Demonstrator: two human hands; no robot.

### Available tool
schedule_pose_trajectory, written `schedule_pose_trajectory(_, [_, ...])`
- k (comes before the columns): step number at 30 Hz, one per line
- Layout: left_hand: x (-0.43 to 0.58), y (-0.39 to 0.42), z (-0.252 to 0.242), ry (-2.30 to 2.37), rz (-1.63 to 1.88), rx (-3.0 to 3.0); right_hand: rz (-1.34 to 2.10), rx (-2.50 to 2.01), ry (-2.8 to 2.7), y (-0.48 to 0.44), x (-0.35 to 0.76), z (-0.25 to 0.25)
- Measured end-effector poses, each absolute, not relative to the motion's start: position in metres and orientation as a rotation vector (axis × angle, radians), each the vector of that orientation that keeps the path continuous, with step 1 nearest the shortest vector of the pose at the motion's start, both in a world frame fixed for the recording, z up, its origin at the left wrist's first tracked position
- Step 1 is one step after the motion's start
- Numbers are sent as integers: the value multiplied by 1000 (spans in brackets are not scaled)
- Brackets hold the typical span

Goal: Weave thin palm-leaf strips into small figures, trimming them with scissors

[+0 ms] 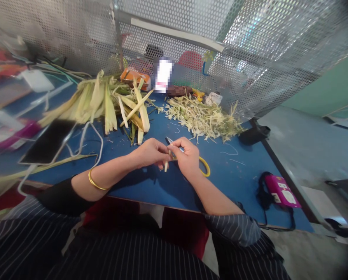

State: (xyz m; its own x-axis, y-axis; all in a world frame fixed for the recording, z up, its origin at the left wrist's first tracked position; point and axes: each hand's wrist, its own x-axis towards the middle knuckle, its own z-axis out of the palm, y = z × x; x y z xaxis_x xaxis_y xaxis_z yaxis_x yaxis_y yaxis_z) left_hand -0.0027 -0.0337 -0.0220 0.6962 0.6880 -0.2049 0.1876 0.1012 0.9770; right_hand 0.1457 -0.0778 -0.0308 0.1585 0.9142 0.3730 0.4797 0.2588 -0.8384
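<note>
My left hand (pixel 150 152) and my right hand (pixel 188 157) meet over the blue table (pixel 235 175). The left hand pinches a short pale leaf strip (pixel 166 166) that hangs down between the hands. My right hand is closed round scissors (pixel 204 167) with yellow handles; their blades point up and left toward the strip. A gold bangle (pixel 95 182) sits on my left wrist.
A bundle of long pale-green leaves (pixel 104 103) lies at the back left, a heap of cut scraps (pixel 203 116) at the back right. A dark phone (pixel 48 140) with a white cable lies left. A pink pouch (pixel 280 190) sits near the right edge. A perforated metal screen (pixel 249 46) stands behind.
</note>
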Motion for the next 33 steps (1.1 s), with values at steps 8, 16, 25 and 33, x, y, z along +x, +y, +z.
schedule_pose_trajectory(8, [-6,-24,-18,831,572,1249,851,-1274,-1076,-71,154,-27])
schedule_pose_trajectory(16, [-4,-28,-19,815,498,1362,849,-1313,-1173,-71,152,-36])
schedule_pose_trajectory(25, [-5,-24,-19,838,548,1261,813,-1279,-1189,-70,158,-35])
schedule_pose_trajectory(33, [-7,-21,-17,847,642,1141,896,-1276,-1149,-72,158,-32])
